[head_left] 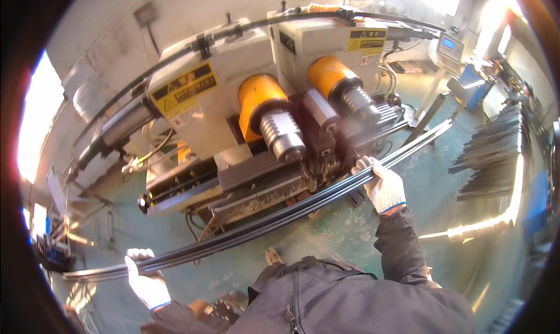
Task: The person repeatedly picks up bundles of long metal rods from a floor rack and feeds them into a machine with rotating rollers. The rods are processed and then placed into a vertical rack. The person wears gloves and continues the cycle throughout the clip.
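A bundle of several long, thin dark metal bars stretches across in front of me, from low on the left to higher on the right. Near its left end my left hand, in a white glove, is closed around the bars with the thumb on top. My right hand, gloved the same way, grips them right of the middle, its fingertips on the far side. Just beyond the bars stands a machine with two orange-covered spindles ending in ribbed metal noses. The bars' undersides within my palms are hidden.
A rack of many dark bars stands to the right. Behind it is a control box with a blue screen on a stand. Yellow warning labels mark the machine housing. Cardboard-coloured boxes lie low by my left side.
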{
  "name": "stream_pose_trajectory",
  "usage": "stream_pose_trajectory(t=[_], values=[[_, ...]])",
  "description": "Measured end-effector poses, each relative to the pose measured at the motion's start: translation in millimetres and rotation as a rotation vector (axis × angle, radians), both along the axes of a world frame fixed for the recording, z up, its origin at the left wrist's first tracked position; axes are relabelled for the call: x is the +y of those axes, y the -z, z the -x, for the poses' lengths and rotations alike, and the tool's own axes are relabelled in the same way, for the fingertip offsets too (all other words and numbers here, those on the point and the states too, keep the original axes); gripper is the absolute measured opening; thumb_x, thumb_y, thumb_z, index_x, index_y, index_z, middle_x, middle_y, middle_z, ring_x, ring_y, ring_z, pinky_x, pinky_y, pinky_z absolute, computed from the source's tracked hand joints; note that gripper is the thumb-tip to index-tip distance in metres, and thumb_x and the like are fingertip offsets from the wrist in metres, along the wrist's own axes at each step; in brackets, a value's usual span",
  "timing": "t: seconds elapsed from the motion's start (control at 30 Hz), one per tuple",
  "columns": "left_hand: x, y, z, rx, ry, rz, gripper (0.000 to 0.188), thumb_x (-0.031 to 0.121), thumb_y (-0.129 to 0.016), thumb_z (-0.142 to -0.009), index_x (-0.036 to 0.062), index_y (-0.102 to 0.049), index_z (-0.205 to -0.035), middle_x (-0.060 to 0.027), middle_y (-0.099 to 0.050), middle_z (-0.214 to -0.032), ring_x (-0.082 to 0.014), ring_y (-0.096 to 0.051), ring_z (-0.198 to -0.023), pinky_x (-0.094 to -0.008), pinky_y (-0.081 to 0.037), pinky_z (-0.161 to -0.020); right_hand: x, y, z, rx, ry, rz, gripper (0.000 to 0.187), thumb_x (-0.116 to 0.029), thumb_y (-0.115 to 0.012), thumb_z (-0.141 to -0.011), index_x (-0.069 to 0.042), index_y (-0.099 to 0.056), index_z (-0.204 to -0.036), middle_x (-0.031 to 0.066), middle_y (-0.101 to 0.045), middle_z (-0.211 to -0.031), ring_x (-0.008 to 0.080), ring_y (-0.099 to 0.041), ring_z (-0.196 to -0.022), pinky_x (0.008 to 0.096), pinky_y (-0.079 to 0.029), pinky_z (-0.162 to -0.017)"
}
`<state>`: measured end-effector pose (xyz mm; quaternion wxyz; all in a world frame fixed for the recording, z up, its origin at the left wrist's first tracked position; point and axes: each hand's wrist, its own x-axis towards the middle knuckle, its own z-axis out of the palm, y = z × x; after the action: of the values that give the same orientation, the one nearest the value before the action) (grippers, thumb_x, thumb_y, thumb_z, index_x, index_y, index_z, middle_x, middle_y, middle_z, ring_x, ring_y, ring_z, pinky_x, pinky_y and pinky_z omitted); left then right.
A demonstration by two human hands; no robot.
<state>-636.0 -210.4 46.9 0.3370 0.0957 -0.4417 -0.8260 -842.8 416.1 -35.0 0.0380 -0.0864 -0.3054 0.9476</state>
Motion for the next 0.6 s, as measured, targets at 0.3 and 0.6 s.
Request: stream_pose_trajectory(t=[0.3, 0.6], values=[[-88, 68, 97, -0.252, -0.002, -0.17, 0.034, 0.039, -0.07, -0.12, 0.0058, -0.074, -0.114, -0.0061, -0.076, -0.112, -0.0204, -0.073, -0.107, -0.0382, -0.061, -0.101, -72, 3, 80, 0.035, 0.295, -0.534, 0.038, -0.017, -0.076, -0.114, 0.004, -0.067, -0.144, 0.0189, -0.078, -0.125, 0.0351, -0.077, -0.11, 0.0484, -0.062, -0.101], [-49, 114, 169, -0.352, 0.082, -0.336, 0.034, 0.035, -0.068, -0.12, 0.0021, -0.076, -0.12, -0.0113, -0.082, -0.115, -0.0266, -0.078, -0.11, -0.0426, -0.063, -0.104, -121, 36, 145, -0.227, 0.318, -0.338, 0.026, -0.03, -0.069, -0.116, -0.009, -0.079, -0.127, 0.0019, -0.076, -0.121, 0.015, -0.061, -0.109, 0.0363, -0.047, -0.101]])
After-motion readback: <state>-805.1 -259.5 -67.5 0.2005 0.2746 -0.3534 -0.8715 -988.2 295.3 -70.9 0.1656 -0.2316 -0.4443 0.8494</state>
